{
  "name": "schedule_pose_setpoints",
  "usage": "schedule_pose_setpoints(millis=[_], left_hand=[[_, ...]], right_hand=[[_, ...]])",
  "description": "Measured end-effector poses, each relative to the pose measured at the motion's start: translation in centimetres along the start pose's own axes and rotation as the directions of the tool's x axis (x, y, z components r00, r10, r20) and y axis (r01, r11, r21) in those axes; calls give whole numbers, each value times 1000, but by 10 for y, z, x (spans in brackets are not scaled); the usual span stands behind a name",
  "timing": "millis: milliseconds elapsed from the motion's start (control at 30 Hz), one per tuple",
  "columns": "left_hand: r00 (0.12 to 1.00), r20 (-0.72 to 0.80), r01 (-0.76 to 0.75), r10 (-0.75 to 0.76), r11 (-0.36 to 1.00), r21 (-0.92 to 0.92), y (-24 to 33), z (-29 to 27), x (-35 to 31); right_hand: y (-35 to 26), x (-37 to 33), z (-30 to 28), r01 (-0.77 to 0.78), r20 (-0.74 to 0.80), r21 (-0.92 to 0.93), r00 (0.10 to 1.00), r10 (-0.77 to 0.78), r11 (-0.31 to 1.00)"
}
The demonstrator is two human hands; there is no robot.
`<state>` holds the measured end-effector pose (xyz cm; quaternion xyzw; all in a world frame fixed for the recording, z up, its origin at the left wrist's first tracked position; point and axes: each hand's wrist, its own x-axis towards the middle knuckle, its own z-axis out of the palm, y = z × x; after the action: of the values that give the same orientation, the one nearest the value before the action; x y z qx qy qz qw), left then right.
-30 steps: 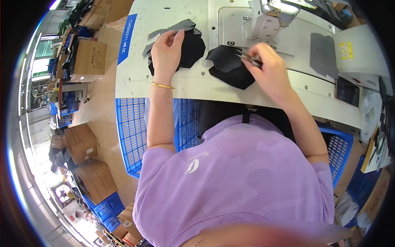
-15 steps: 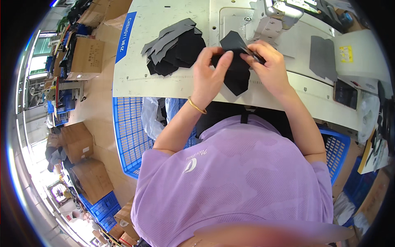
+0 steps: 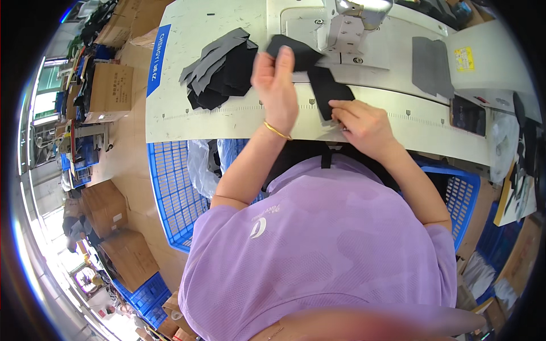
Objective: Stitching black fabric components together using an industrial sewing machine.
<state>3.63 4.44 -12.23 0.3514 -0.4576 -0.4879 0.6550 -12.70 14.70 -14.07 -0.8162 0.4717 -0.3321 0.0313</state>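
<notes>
My left hand (image 3: 277, 85), blurred by motion, pinches a dark fabric piece (image 3: 300, 52) over the sewing table, near the machine. Another black fabric piece (image 3: 329, 92) lies at the table's front part, and the fingers of my right hand (image 3: 367, 126) are closed on its lower right edge. A small dark tip shows under those fingers; most of that tool is hidden. Left of my left hand rests a heap of cut pieces, grey ones (image 3: 219, 57) on one side and black ones (image 3: 236, 74) beside them.
The sewing machine head (image 3: 347, 31) stands beyond my hands. To the right lie a grey flat piece (image 3: 430, 65) and a phone (image 3: 468, 115). Blue plastic baskets (image 3: 170, 182) sit below the table edge, one holding a clear plastic bag (image 3: 202, 167). Cardboard boxes (image 3: 108, 91) stand on the floor at left.
My hands have parted: the left has lifted a dark piece up and left, the right has come down toward the table's front edge. The cutting tool held in the right hand is now mostly hidden.
</notes>
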Motion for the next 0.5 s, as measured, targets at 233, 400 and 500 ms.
schedule_pose_setpoints(millis=[233, 400, 500], left_hand=[[554, 560, -810, 616, 245, 532, 38, 1, 5], [384, 768, -916, 512, 111, 384, 37, 12, -19], [441, 794, -897, 418, 225, 380, 45, 17, -28]], right_hand=[[-9, 13, -25, -165, -304, 403, 903, 302, 900], [-26, 39, -30, -466, -11, 789, 642, 767, 401], [-8, 31, -28, -412, 38, 861, 636, 771, 297]])
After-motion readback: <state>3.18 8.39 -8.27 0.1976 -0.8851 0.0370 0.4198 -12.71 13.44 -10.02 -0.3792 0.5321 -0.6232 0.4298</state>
